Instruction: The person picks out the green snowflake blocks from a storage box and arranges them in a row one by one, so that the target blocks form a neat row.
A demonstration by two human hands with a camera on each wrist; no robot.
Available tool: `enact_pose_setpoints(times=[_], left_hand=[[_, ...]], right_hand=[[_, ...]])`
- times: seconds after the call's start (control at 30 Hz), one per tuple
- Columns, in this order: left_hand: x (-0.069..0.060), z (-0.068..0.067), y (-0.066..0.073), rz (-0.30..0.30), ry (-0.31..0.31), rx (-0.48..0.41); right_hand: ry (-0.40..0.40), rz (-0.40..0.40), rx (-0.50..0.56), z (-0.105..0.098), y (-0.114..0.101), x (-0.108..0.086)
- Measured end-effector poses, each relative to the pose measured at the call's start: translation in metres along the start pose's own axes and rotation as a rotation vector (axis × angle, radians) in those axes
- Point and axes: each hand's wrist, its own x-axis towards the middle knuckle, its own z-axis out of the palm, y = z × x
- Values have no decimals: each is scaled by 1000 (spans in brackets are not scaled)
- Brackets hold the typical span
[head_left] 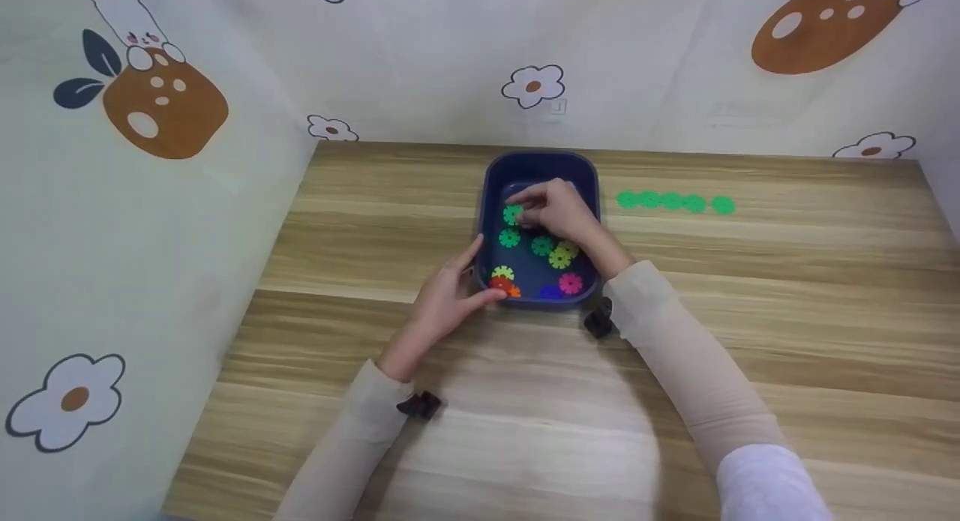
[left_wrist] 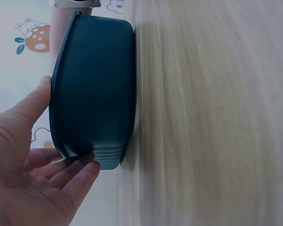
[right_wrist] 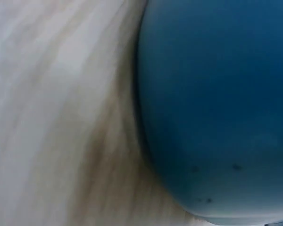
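Note:
A dark blue plastic bin [head_left: 538, 158] stands on the wooden table with several notched plastic discs inside. My left hand [head_left: 444, 300] holds its near left corner, thumb along the front rim and fingers against the outer side; in the left wrist view, the left hand [left_wrist: 42, 165] bends round the corner. My right hand [head_left: 559, 208] reaches into the bin, fingertips at a green disc [head_left: 513, 214]; whether they pinch it is not clear. Another green disc [head_left: 509, 238], a yellow disc [head_left: 559, 259] and a pink disc [head_left: 571, 283] lie nearby. The right wrist view shows only the bin's outer wall [right_wrist: 217, 94].
Right of the bin, several green discs [head_left: 661, 200] lie in a joined row on the table. A single green disc [head_left: 723, 205] sits just past the row's right end. Patterned walls [head_left: 450, 64] border the table at the back and left.

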Motion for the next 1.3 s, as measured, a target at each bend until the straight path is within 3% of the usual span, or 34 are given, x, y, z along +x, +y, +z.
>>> enact_pose_setpoints(times=[0.23, 0.7, 0.9, 1.3], left_hand=[[0, 0, -3, 16, 1, -11], [2, 0, -4, 3, -2, -9], [1, 0, -4, 5, -2, -25], [-1, 0, -2, 22, 11, 34]], right_hand=[[47, 5, 91, -5, -6, -2], [95, 37, 149, -30, -13, -7], [133, 12, 144, -41, -11, -10], [213, 42, 198, -63, -4, -20]])
